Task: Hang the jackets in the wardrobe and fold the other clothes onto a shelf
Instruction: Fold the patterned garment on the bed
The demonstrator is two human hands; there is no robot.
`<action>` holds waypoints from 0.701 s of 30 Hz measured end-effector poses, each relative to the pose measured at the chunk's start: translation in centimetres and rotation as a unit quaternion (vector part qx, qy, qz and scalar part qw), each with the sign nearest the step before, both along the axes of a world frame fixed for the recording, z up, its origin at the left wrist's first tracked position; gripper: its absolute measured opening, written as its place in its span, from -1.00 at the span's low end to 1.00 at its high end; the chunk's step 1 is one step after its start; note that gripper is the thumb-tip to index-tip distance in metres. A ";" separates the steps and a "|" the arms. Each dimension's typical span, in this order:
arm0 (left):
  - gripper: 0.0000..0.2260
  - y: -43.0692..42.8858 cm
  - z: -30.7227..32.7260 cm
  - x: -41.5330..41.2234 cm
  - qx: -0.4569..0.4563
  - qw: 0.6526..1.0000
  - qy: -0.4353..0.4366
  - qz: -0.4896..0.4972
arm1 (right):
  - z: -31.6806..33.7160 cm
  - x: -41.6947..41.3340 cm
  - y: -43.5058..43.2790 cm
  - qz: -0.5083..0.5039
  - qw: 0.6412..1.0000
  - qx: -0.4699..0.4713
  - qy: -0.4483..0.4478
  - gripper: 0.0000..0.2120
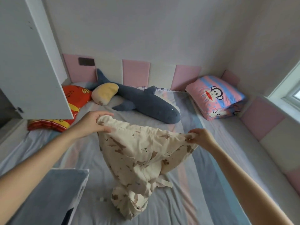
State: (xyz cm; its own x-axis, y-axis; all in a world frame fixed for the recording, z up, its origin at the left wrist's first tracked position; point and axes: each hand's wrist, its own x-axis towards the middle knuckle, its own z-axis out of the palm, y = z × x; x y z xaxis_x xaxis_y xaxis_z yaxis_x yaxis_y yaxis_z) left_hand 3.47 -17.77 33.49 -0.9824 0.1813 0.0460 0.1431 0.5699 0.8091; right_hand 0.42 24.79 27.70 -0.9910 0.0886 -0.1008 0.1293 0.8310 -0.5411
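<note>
A cream garment (139,153) with brown prints hangs stretched between my two hands above the striped bed (211,184). My left hand (95,122) grips its upper left edge, fingers curled round the bunched cloth. My right hand (201,138) pinches the upper right edge. The garment's lower part crumples on the sheet near the bed's front. An open white wardrobe door (32,65) stands at the upper left.
A grey shark plush (146,103) and a yellow plush (105,95) lie at the bed's head. A red cushion (76,101) sits left, a pink folded quilt (215,96) right. A grey folded item (47,195) lies at the lower left. A window (290,88) is at the right.
</note>
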 end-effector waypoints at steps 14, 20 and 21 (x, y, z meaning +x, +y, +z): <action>-0.70 3.4 11.1 -5.3 -0.211 0.873 0.416 0.141 | 14.7 -1.8 0.6 -0.102 0.878 0.200 0.423 -0.87; -0.71 3.8 11.9 -6.2 -0.145 0.868 0.426 0.208 | 15.9 -1.3 0.1 -0.080 0.879 0.118 0.455 -0.61; -0.71 3.6 11.0 -6.6 -0.139 0.891 0.387 0.192 | 15.4 -1.3 0.2 -0.044 0.898 0.117 0.422 -0.60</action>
